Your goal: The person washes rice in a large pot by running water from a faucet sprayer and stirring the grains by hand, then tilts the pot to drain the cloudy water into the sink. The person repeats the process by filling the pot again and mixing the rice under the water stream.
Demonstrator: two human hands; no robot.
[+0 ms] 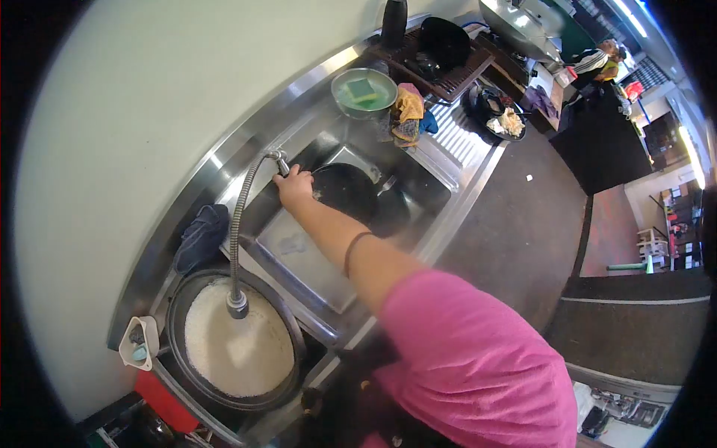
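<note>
1. Reaching across the sink, our right hand has its fingers curled mostly closed on the tap, probably at its handle, which they largely cover.
2. Our hose arches from the tap, its nozzle over the pot of pale, cloudy contents.
3. We see a dark pan in the sink.

Right sleeve: pink, loose-fitting, creased fabric; hem well behind the fingers.
Forearm band: single, thin, dark; located between the fingers and the sleeve hem.
</note>
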